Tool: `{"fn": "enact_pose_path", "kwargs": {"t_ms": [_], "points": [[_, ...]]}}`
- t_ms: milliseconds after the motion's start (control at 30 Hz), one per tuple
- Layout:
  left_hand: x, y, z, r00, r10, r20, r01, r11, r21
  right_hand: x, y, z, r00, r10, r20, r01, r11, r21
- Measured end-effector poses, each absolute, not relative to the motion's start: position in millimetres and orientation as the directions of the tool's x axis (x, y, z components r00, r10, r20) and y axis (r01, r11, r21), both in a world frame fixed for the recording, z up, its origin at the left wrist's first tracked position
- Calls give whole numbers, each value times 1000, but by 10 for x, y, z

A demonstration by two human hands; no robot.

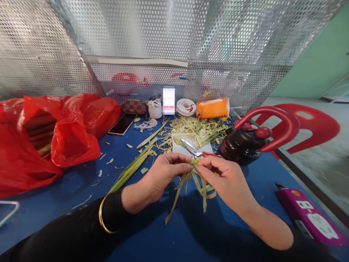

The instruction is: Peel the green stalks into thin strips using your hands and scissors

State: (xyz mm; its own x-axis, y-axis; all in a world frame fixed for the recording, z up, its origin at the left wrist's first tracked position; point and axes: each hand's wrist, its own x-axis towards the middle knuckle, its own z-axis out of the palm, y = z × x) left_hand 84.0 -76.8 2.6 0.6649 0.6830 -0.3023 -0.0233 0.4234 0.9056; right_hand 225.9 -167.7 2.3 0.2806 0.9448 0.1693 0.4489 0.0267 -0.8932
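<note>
My left hand point(160, 174) and my right hand point(223, 180) meet over the blue table point(177, 233), both pinched on a small bundle of green leaf strips point(195, 182). The strips' loose ends hang and curl below my fingers. Long green leaves point(133, 167) lie just left of my left hand. Scissors with red handles point(195, 150) rest on a white sheet point(177, 149) right behind my fingertips. A gold bangle sits on my left wrist.
A red plastic bag point(54, 134) holding stalks fills the left side. Leaf trimmings point(197, 129), a phone point(122, 123), thread spools point(186, 106), an orange packet point(212, 108), a black kettle with red handle point(245, 142) and a purple power strip point(311, 216) surround me. Perforated metal panels point(163, 43) stand behind.
</note>
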Motion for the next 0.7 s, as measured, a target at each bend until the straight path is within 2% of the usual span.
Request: {"fn": "enact_pose_path", "kwargs": {"t_ms": [133, 233, 367, 600, 700], "points": [[843, -769, 31, 683, 632, -366, -72, 557, 828, 2261, -1683, -35, 305, 921, 245, 436, 94, -895], [847, -770, 27, 681, 629, -374, -99, 586, 804, 2263, -1689, -80, 322, 897, 302, 468, 127, -875], [844, -772, -5, 703, 640, -310, -113, 531, 840, 2244, -1697, -90, 304, 895, 327, 523, 130, -842], [839, -780, -17, 673, 697, -248, -84, 405, 911, 2220, -1708, -67, 251, 933, 257, 532, 89, -842], [849, -778, 8, 636, 736, -233, -81, 364, 928, 2231, -1699, -69, 234, 923, 307, 568, 126, -813]]}}
